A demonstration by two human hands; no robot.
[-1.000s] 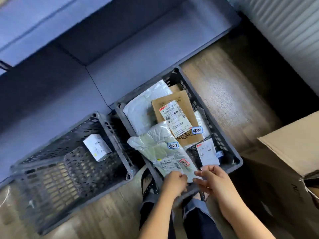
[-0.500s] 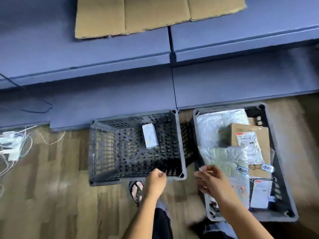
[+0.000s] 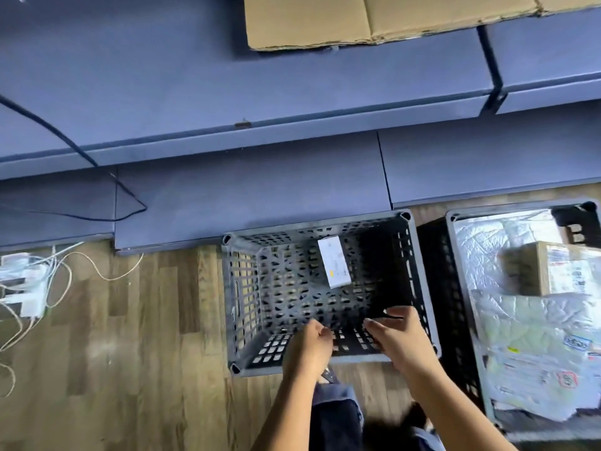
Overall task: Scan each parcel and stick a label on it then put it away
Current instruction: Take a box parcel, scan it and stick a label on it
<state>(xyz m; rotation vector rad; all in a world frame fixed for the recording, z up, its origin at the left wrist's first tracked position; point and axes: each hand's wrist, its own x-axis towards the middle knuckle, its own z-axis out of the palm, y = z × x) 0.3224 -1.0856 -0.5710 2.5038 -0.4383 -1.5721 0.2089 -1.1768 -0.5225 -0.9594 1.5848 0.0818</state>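
A dark grey perforated crate [image 3: 240, 288] stands on the wooden floor in the middle, with one small white box [image 3: 334, 266] lying inside it. To its right, a second crate [image 3: 455, 255] holds several parcels: a silvery bag [image 3: 481, 242], a brown carton [image 3: 536, 271] and a pale padded mailer [image 3: 527, 327] with labels. Both my hands hover over the near wall of the middle crate. My left hand [image 3: 309, 346] has its fingers curled, and nothing shows in them. My right hand [image 3: 396, 333] reaches forward with loosely extended fingers and holds no parcel.
Blue padded platforms [image 3: 292, 92] rise in steps behind the crates, with flattened cardboard [image 3: 357, 21] on top. White cables and chargers [image 3: 29, 288] lie on the floor at the left, and a black cable [image 3: 97, 164] runs across the blue pad. My legs are below the hands.
My view swung left from the parcel crate to the nearly empty one. Both hands left the padded mailer and moved left, over the middle crate's near wall.
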